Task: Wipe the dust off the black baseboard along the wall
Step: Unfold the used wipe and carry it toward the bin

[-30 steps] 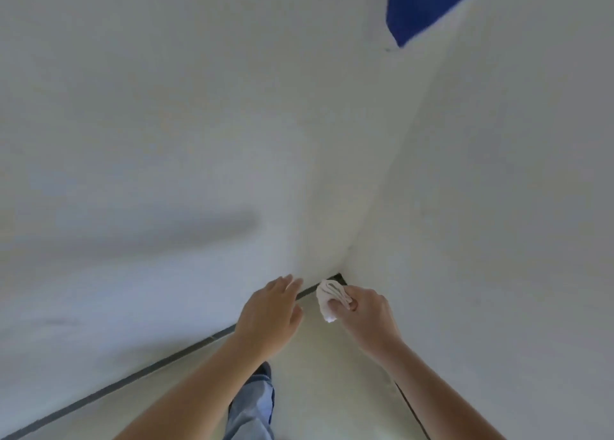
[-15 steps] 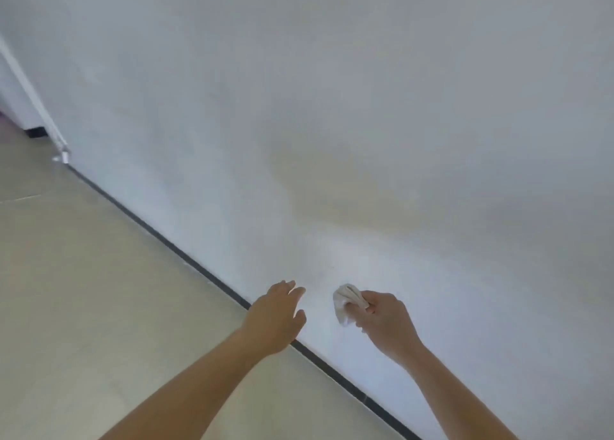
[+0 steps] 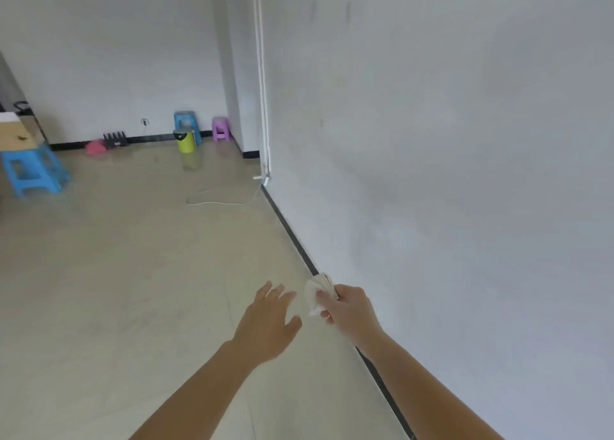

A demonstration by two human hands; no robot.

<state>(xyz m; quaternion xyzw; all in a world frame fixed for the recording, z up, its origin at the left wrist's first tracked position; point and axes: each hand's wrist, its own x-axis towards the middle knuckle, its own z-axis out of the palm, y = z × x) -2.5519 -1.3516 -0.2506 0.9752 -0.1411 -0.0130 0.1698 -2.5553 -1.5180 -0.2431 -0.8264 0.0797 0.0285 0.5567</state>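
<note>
Left hand [image 3: 265, 320] and right hand [image 3: 349, 313] are bare, both forearms seemingly uncovered too.

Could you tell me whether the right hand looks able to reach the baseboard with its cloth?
Probably yes: the right hand grips the cloth right beside the baseboard, with nothing between them; whether they touch is unclear.

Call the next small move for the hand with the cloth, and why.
Probably slide the crumpled white cloth forward along the thin black baseboard strip. The right hand grips it right at the strip, and more strip runs ahead along the white wall; the left hand hovers open over the floor.
</note>
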